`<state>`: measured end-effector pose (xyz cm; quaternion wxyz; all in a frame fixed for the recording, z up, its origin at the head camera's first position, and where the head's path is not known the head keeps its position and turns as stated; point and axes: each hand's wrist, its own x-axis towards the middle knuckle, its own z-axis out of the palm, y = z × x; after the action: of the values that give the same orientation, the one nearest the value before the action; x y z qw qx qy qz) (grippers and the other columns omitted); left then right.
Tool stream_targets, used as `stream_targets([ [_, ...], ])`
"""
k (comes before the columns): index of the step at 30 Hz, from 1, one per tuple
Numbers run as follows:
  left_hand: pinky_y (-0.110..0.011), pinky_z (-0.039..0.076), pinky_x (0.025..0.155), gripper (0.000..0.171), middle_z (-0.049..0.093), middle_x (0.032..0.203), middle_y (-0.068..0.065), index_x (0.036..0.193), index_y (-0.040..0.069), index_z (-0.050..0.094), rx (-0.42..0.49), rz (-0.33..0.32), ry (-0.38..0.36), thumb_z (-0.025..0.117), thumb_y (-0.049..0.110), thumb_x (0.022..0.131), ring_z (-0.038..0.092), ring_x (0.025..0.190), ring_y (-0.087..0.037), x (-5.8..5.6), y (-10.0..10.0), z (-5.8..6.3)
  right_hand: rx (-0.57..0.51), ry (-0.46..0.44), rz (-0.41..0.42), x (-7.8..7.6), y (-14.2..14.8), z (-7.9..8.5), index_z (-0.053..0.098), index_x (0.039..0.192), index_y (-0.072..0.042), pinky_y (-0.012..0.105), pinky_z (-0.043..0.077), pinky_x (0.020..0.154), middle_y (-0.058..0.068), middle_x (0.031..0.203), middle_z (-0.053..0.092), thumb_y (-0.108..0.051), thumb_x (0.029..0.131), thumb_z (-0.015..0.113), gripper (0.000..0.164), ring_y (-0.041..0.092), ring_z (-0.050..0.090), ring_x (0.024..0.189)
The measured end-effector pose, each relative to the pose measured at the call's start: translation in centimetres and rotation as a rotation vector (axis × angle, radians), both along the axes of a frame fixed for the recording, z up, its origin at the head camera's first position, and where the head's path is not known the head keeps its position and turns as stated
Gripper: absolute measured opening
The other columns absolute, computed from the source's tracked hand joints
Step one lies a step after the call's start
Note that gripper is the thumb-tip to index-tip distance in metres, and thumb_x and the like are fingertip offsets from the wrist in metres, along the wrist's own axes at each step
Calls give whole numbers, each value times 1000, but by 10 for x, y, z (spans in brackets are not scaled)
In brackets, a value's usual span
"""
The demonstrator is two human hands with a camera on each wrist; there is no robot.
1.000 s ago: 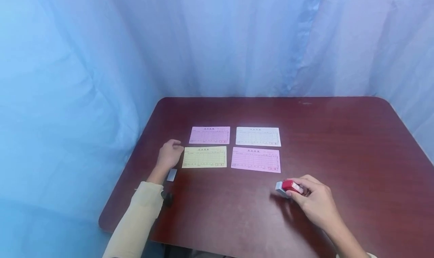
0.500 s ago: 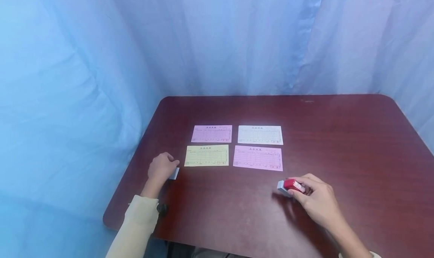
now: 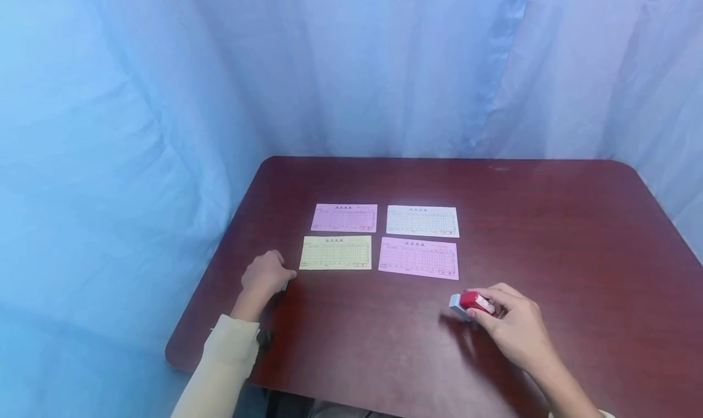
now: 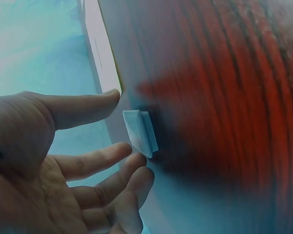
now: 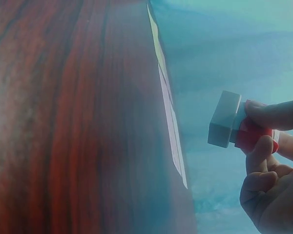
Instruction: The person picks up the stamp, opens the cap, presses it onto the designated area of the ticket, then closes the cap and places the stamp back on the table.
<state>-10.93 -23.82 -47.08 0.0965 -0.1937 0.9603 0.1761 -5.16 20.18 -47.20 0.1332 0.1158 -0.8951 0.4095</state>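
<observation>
My right hand (image 3: 513, 326) grips a red self-inking stamp (image 3: 475, 302) between thumb and fingers, tilted and held above the table. Its pale grey end (image 5: 224, 119) points away from the fingers. At the left, my left hand (image 3: 265, 276) is low over the table, around a small pale stamp cap (image 4: 140, 132) lying there. In the left wrist view the thumb is apart from the cap on one side, and the fingertips are close to its other side; whether they touch it I cannot tell. The head view shows only a sliver of this cap.
Four-cornered slips lie in two rows: pink (image 3: 344, 218) and white (image 3: 422, 221) behind, yellow (image 3: 335, 252) and pink (image 3: 418, 258) in front. Red boxed marks show at their lower right corners. Blue curtains (image 3: 384, 70) hang around the brown table (image 3: 549, 223).
My left hand has moved back from beside the yellow slip, toward me, and down to the cap, which it now mostly covers. The right hand keeps holding the stamp in nearly the same place.
</observation>
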Motion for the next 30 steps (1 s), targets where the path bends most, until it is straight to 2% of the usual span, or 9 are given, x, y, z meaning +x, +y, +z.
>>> stream_targets([
  [5, -53, 52, 75, 36, 68, 102, -13, 113, 2, 67, -33, -20, -1, 76, 23, 86, 63, 89, -33, 0, 2, -3, -4, -8, 2, 0, 0, 0, 79, 99, -13, 18, 38, 56, -9, 82, 64, 1, 68, 89, 35, 5, 48, 65],
  [15, -56, 52, 79, 29, 68, 109, -14, 112, 4, 68, -37, -28, 4, 73, 19, 88, 63, 96, -34, 0, 2, -5, -21, 30, 26, -1, -4, -1, 78, 97, -11, 17, 37, 54, -9, 80, 63, 3, 66, 89, 35, 4, 47, 64],
  [18, -55, 53, 78, 29, 68, 107, -14, 112, 4, 68, -27, -28, 17, 72, 18, 88, 63, 93, -34, 2, 3, -5, -26, 28, 24, -1, -4, -2, 78, 96, -11, 17, 37, 54, -9, 80, 63, 3, 67, 89, 35, 4, 47, 64],
  [24, -52, 53, 75, 30, 68, 106, -14, 115, 4, 69, -9, -39, 66, 74, 17, 88, 63, 87, -31, 9, 15, 4, -22, 12, 11, -1, -4, -1, 79, 97, -11, 17, 38, 55, -8, 81, 63, 2, 68, 89, 34, 5, 48, 65],
  [30, -53, 53, 74, 30, 68, 106, -13, 114, 6, 70, -9, -59, 76, 76, 17, 87, 63, 87, -32, 10, 26, 11, -23, 9, 3, 0, -4, -2, 79, 97, -11, 17, 38, 55, -8, 81, 63, 3, 68, 89, 34, 5, 48, 64],
])
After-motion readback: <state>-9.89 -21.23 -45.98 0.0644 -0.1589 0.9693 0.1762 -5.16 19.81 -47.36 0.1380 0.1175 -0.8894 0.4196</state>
